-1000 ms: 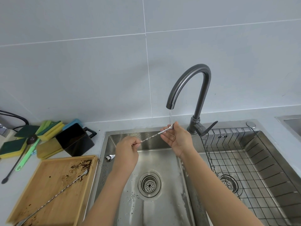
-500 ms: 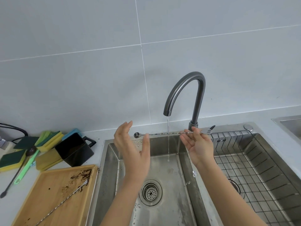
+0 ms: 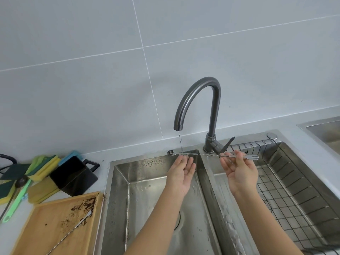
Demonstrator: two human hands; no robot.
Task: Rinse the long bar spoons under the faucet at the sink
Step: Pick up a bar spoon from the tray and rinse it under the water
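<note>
A long twisted bar spoon [image 3: 204, 154] lies level above the sink, bowl end at the left, fork end at the right. My right hand [image 3: 239, 170] pinches its shaft near the fork end. My left hand [image 3: 182, 172] is palm up with fingers spread, its fingertips touching the shaft just below the thin water stream from the dark grey faucet [image 3: 200, 100]. The stream lands on the shaft near the bowl end. A second bar spoon [image 3: 73, 230] rests on the stained wooden tray [image 3: 46, 242] at the lower left.
The steel sink's left basin [image 3: 143, 190] holds a drain. The right basin holds a black wire rack [image 3: 287, 196]. On the counter at left are a black mug [image 3: 73, 175], yellow-green sponges [image 3: 42, 161] and a green brush [image 3: 16, 201].
My left hand let go of the spoon, opened, and moved right under the stream. The spoon swung level and shifted right, so water now hits near its bowl end.
</note>
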